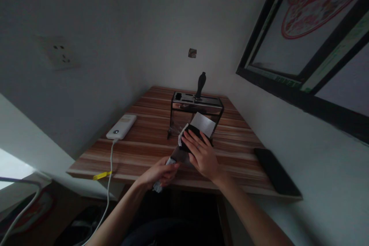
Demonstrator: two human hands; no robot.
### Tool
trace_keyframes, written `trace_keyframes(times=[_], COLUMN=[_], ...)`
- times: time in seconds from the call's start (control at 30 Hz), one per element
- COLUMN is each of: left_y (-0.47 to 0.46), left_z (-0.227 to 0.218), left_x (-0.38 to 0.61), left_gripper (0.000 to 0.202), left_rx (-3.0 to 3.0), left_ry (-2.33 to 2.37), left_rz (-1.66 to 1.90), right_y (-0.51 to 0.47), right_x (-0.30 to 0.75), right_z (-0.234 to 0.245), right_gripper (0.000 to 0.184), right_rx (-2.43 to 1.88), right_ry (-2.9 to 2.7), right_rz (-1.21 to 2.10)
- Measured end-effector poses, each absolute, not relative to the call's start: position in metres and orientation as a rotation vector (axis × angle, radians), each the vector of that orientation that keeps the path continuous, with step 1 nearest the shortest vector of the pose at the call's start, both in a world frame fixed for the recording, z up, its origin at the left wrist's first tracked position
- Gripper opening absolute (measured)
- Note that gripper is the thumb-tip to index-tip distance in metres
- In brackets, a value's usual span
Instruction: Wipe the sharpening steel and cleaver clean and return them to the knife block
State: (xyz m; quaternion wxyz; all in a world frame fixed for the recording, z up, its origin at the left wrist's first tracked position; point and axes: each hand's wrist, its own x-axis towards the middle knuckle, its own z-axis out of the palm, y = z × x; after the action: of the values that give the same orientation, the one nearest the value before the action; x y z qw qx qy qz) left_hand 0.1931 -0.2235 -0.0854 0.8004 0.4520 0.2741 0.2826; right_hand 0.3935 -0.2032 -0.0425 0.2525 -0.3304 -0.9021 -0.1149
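My left hand is closed round the handle of a broad-bladed kitchen knife, over the front part of the table. Crumpled clear wrapping seems to cover the handle and sticks out below my fist. My right hand presses a black cloth onto the flat of the blade, fingers laid across it. A whitish edge shows along the cloth's left side. The silvery blade end points away, in front of a metal-and-black knife rack. From the rack's top rises a black handle; what it belongs to is mostly hidden.
On the striped wooden table, a white power bank lies left, its white cable with a yellow tag running off the front edge. A black phone-like slab lies right. Walls enclose the back and sides.
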Motion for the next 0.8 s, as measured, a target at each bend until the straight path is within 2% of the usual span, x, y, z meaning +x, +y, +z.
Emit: trace_keyframes(times=[0.2,0.37,0.63,0.8], left_y=[-0.223,-0.225,-0.226,-0.226], left_z=[-0.091,-0.097,-0.098,-0.101], left_x=[0.194,0.194,0.194,0.194], left_gripper=[0.037,0.029,0.025,0.029], left_rx=[1.003,1.017,0.968,0.993], left_ry=[0.652,0.741,0.794,0.758], left_rz=[0.687,0.754,0.746,0.733], right_y=[-0.226,-0.239,-0.241,-0.243], right_x=[0.375,0.365,0.365,0.366], right_z=[-0.057,-0.064,-0.06,-0.059], right_gripper=[0.054,0.057,0.058,0.056], right_rx=[-0.804,-0.753,-0.764,-0.806], right_ry=[-2.51,-2.505,-2.522,-2.572], right_rz=[-0.216,-0.135,-0.13,-0.173])
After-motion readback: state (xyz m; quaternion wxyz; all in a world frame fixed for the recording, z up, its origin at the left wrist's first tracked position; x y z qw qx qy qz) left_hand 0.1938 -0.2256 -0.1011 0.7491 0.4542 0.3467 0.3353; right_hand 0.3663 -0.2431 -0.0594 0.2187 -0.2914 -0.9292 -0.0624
